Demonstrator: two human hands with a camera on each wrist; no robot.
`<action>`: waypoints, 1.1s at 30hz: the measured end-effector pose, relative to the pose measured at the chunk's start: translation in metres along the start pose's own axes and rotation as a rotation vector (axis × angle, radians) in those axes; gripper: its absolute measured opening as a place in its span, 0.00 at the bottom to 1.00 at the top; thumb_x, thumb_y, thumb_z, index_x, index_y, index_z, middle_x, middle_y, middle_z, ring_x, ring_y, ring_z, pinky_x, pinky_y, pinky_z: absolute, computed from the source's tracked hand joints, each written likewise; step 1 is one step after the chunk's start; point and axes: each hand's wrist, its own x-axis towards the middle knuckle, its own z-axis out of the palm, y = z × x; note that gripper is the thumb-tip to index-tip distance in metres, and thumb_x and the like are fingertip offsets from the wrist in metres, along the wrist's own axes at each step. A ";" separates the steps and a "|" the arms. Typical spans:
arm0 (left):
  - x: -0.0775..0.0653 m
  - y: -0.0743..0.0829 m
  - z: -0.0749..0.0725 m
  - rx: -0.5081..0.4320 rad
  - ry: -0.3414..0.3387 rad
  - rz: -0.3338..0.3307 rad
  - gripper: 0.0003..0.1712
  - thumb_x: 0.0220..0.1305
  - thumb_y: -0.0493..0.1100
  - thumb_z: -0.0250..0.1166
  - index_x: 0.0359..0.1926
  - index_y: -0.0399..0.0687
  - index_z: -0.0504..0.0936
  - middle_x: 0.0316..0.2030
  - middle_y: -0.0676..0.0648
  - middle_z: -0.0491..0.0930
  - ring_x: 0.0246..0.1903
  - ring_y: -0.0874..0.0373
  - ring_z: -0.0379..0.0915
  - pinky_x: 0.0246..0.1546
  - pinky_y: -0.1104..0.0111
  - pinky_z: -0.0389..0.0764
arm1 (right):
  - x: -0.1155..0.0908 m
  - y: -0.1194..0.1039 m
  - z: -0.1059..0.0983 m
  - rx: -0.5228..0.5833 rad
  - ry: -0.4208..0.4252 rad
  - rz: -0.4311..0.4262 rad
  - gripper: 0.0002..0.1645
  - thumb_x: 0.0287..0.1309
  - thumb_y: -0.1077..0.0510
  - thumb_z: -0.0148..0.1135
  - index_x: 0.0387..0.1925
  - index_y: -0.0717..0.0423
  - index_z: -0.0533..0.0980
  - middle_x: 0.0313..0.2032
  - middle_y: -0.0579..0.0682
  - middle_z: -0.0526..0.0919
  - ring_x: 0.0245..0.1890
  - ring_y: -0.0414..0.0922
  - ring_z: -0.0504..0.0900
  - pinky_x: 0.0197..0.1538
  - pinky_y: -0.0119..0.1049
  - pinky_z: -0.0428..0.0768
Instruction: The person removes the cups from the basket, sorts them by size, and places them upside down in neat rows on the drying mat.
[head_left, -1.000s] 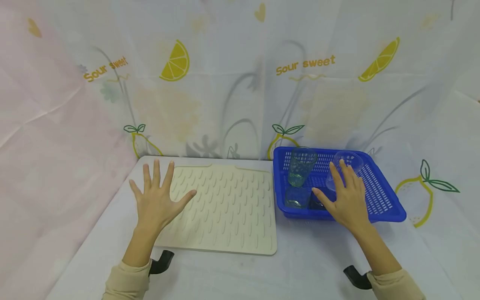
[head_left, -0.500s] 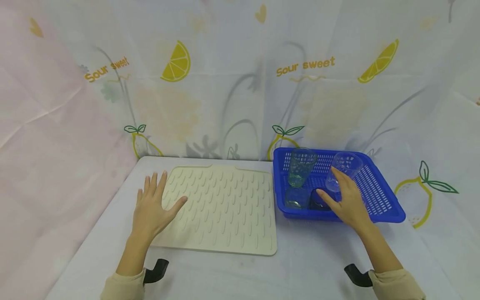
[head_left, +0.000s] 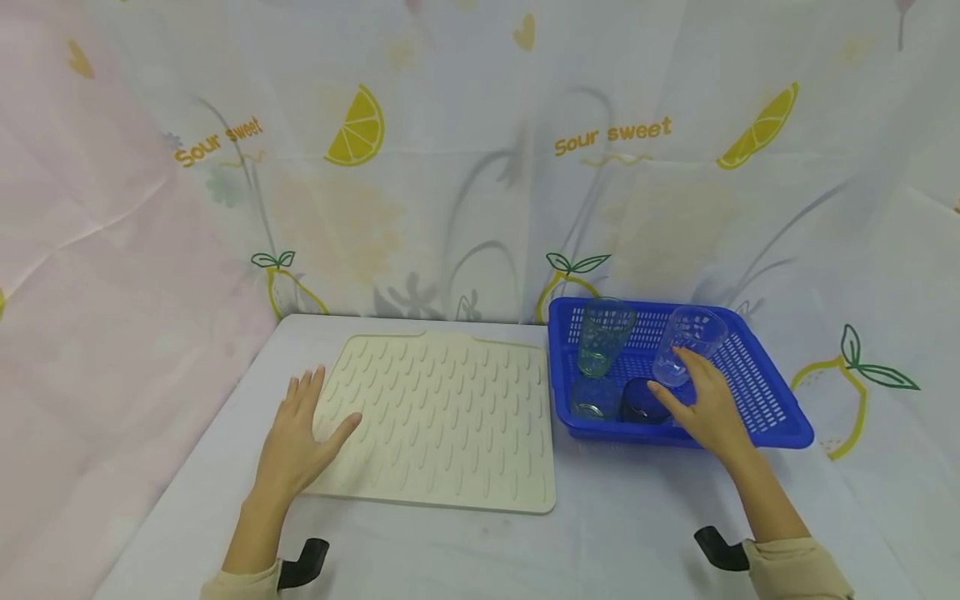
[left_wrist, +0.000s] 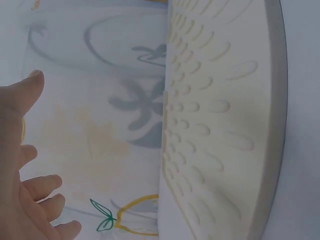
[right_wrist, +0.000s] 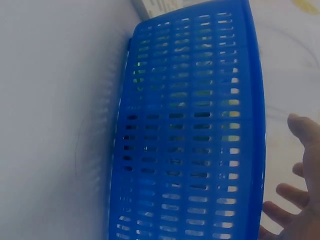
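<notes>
Basket (head_left: 630, 431) — mouth up, long axis crosswise

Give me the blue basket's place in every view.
Head: the blue basket is right of centre, beside the cream mat.
Left wrist: not in this picture.
Right wrist: its slotted wall fills the middle, top to bottom.
Shared landmark: the printed backdrop, across the top in head, left in left wrist, right in right wrist.

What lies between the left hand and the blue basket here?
The cream mat lies between the left hand and the blue basket; the head view shows this.
</notes>
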 end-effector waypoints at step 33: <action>-0.041 -0.095 0.005 0.015 -0.162 -0.291 0.58 0.51 0.61 0.69 0.63 0.17 0.54 0.58 0.19 0.58 0.57 0.22 0.55 0.55 0.37 0.66 | 0.001 0.030 -0.015 -0.006 -0.244 0.179 0.39 0.66 0.47 0.52 0.63 0.76 0.57 0.58 0.80 0.60 0.48 0.73 0.73 0.44 0.63 0.79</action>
